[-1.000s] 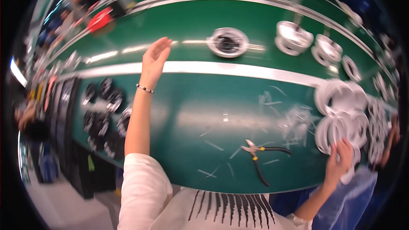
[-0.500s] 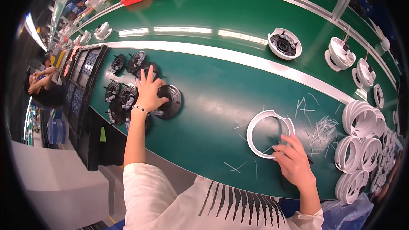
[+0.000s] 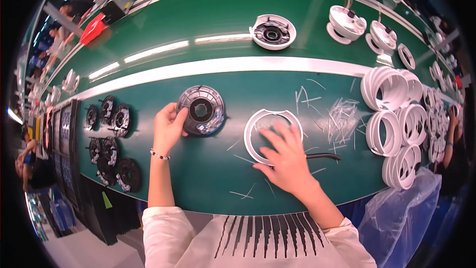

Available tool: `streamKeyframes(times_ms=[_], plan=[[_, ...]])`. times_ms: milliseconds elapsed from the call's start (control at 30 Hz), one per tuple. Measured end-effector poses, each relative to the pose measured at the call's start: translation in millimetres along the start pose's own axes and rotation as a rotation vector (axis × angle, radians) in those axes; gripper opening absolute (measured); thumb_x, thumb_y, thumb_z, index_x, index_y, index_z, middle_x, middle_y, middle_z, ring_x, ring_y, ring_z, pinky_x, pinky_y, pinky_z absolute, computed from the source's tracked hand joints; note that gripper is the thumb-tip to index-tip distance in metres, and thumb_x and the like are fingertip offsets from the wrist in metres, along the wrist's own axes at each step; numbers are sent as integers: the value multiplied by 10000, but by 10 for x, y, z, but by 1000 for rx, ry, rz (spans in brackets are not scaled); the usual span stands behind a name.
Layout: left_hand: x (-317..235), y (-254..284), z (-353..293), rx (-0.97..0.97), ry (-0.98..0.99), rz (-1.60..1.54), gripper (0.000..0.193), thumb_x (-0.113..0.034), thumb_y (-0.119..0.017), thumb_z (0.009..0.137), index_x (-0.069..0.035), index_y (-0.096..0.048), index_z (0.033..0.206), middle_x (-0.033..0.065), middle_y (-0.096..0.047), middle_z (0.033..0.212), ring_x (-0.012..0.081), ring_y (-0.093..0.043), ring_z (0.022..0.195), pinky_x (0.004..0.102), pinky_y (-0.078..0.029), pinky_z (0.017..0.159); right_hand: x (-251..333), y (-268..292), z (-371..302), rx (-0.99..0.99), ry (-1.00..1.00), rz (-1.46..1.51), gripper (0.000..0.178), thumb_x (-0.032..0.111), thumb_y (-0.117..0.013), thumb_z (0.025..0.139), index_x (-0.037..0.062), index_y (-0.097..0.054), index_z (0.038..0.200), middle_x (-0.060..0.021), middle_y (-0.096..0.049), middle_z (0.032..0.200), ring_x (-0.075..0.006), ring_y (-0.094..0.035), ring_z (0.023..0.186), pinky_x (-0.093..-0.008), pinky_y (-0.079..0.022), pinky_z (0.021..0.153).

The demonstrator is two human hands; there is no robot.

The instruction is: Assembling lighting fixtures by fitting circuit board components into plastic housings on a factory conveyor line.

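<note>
My left hand (image 3: 170, 125) grips the left rim of a round black part (image 3: 202, 111) with a hole in its middle. The part is tilted and seems held just above the green bench. To its right lies a white plastic ring (image 3: 249, 128) with a notch in its upper edge. Over this ring my right hand (image 3: 286, 156) reaches with spread fingers; whether they touch it I cannot tell. A curved black handle (image 3: 323, 156) shows beside that hand, its other end hidden beneath it.
Several similar black parts (image 3: 121, 120) lie at the left, beside a black rack (image 3: 64, 144). Thin white strips (image 3: 342, 119) are heaped right of the ring. Stacks of white rings (image 3: 384, 133) stand farther right. A white housing (image 3: 272, 32) sits on the strip behind.
My left hand has picked up a black part from the left group and brought it right. My right hand has moved over the white ring, fingers spreading. The view has turned rightward.
</note>
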State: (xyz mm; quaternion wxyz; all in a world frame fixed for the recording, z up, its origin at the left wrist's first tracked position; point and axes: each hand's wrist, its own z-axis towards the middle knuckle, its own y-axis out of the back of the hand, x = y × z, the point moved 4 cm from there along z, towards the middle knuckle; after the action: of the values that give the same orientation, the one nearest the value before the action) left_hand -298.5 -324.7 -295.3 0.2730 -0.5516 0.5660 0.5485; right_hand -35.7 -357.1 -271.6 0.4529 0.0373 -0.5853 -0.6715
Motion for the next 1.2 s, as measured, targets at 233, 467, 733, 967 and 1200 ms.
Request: streamKeyframes(times_ms=[233, 467, 733, 967, 1200], plan=[[12, -469, -137, 166, -87, -465, 246, 27, -461, 815, 15, -374, 1044, 128, -562, 944, 209, -602, 803, 306, -551, 631, -138, 123, -162, 69, -15, 39, 227, 169, -705, 583, 34, -590, 724, -99, -438, 1158, -337, -326, 1147, -552, -223, 934], [143, -746, -227, 192, -145, -548, 345, 66, -462, 794, -20, -321, 1097, 136, -504, 1046, 228, -566, 900, 348, -539, 701, -265, 63, 67, 141, -337, -133, 1036, 414, -776, 457, 14, -263, 1264, -248, -216, 1280, -456, -180, 1187, -594, -193, 919], [127, -737, -314, 138, -245, -613, 498, 74, -479, 777, -32, -267, 1216, 104, -442, 1139, 179, -478, 1026, 323, -449, 853, -357, 147, 75, 82, -362, -25, 1080, 356, -790, 445, 13, -208, 1289, -280, -227, 1253, -413, -259, 1142, -484, -223, 956], [135, -828, -339, 220, -108, -770, 503, 87, -490, 769, -20, -284, 1215, 108, -424, 1174, 186, -460, 1056, 340, -423, 882, -439, 176, 76, 1, -445, 144, 1021, 318, -789, 451, 18, -261, 1270, -225, -236, 1285, -382, -245, 1189, -440, -247, 969], [38, -1197, -596, 263, -222, -547, 584, 10, -581, 749, -10, -268, 1242, 105, -415, 1190, 181, -415, 1100, 310, -344, 933, -154, 170, 154, -174, -303, 345, 1063, 358, -802, 476, -17, -212, 1276, -236, -231, 1281, -367, -243, 1197, -432, -224, 965]])
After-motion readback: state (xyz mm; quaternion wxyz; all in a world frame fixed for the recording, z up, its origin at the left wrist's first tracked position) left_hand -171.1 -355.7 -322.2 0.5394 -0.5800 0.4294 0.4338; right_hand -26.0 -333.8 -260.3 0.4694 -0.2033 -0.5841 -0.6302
